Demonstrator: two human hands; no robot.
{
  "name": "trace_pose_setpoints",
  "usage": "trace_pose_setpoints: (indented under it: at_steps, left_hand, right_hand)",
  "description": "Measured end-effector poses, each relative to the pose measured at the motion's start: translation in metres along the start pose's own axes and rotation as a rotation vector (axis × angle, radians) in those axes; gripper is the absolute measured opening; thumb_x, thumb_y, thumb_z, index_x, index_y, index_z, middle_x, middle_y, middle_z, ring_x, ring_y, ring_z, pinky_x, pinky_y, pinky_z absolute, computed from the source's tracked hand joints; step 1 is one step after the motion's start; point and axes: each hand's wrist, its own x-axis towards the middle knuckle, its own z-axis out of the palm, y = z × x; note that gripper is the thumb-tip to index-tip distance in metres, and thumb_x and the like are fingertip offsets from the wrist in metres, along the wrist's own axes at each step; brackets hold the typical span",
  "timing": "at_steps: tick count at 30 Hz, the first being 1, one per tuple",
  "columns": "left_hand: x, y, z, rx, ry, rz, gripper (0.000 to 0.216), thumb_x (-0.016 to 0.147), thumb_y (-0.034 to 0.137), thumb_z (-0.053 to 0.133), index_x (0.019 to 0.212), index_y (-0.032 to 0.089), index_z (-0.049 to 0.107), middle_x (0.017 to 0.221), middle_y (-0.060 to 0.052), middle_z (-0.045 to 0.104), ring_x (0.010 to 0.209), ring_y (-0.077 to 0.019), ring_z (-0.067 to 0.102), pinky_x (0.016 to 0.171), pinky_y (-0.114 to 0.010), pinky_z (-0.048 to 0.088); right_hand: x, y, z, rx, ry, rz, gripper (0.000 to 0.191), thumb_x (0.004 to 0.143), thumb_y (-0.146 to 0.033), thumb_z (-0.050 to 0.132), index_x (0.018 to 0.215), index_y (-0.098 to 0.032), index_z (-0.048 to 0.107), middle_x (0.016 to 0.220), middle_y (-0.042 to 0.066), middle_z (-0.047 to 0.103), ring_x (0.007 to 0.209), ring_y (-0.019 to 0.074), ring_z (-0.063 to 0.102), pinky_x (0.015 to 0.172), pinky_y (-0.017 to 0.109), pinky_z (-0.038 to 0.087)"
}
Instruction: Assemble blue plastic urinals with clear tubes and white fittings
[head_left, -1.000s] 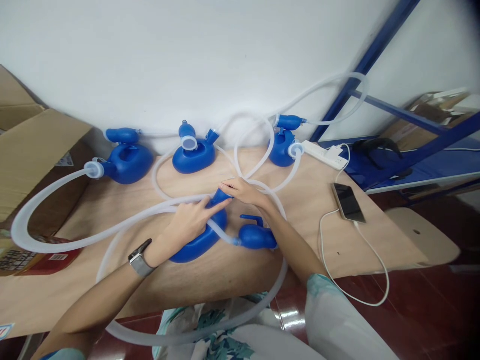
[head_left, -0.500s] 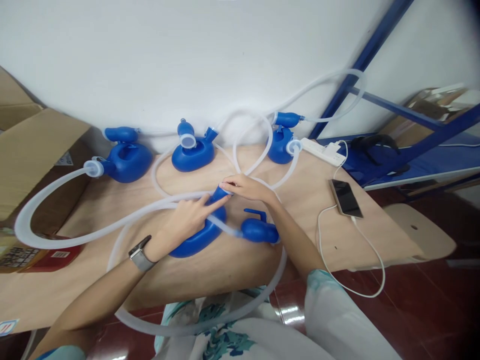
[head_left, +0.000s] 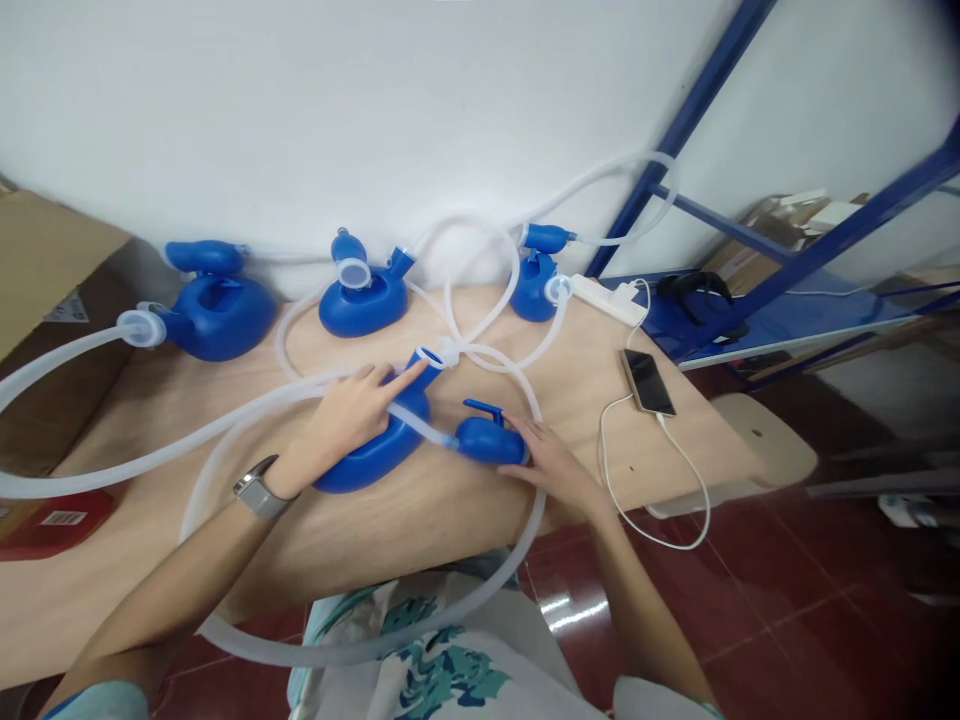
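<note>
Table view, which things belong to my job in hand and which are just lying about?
In the job:
blue bottle under your left hand
blue fitting at your right hand
pale hose
probably matching bottles behind

Seemingly lying about:
phone
white cable
power strip
cardboard box

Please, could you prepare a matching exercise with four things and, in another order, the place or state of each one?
1. left hand
2. right hand
3. phone
4. power strip

A. at the nearest small blue piece
B. holds a white plug
C. on the nearest large blue bottle
D. dark-faced, lying flat

Pairs: 1-C, 2-A, 3-D, 4-B
</note>
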Motion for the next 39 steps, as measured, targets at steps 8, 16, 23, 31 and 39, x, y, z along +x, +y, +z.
trace_pose_setpoints:
  at_steps: [8,16,23,31,39]
  left_hand:
    - [-0.026,0.005,-0.008,-0.144,0.324,0.34,0.052,0.104,0.029,0.056,0.156,0.024,0.053,0.142,-0.017,0.065,0.131,-0.035,0.061,0.115,-0.06,0.039]
    - [-0.049,0.029,-0.006,-0.258,0.423,0.278,0.041,0.106,0.048,0.057,0.122,0.012,0.07,0.109,-0.013,0.079,0.092,-0.0271,0.075,0.079,-0.038,0.055]
    - [-0.028,0.002,-0.031,-0.868,-0.125,0.262,0.034,0.109,0.042,0.051,0.107,0.017,0.074,0.091,-0.002,0.077,0.077,-0.0153,0.07,0.074,-0.024,0.05]
    - [-0.016,-0.001,-0.022,-1.017,-0.159,0.225,0.026,0.102,0.035,0.057,0.093,0.015,0.071,0.097,-0.006,0.073,0.085,-0.0159,0.065,0.076,-0.024,0.049]
    - [-0.02,0.005,-0.026,-0.93,-0.066,0.425,0.025,0.107,0.026,0.048,0.093,0.018,0.067,0.09,-0.005,0.072,0.079,-0.0158,0.065,0.075,-0.026,0.049]
  right_hand:
    - [0.007,-0.017,0.004,0.294,0.417,-0.18,0.059,0.088,-0.051,0.082,0.141,-0.034,0.063,0.138,0.01,0.064,0.134,0.0314,0.061,0.115,0.053,0.052]
    - [0.018,-0.068,0.015,0.469,0.494,-0.312,0.04,0.088,-0.044,0.082,0.124,-0.033,0.069,0.131,0.009,0.065,0.127,0.03,0.064,0.108,0.05,0.056]
    - [0.026,-0.077,0.006,0.336,0.53,-0.529,0.029,0.082,-0.025,0.084,0.108,-0.031,0.072,0.121,0.008,0.065,0.113,0.0278,0.07,0.094,0.045,0.062]
    - [0.043,-0.083,-0.017,0.264,0.483,-0.7,0.023,0.08,-0.022,0.081,0.099,-0.03,0.072,0.12,0.007,0.067,0.107,0.0266,0.071,0.092,0.046,0.061]
    - [0.053,-0.074,-0.011,0.422,0.525,-0.435,0.031,0.082,-0.059,0.077,0.086,-0.028,0.07,0.11,0.007,0.069,0.104,0.0305,0.069,0.096,0.054,0.058]
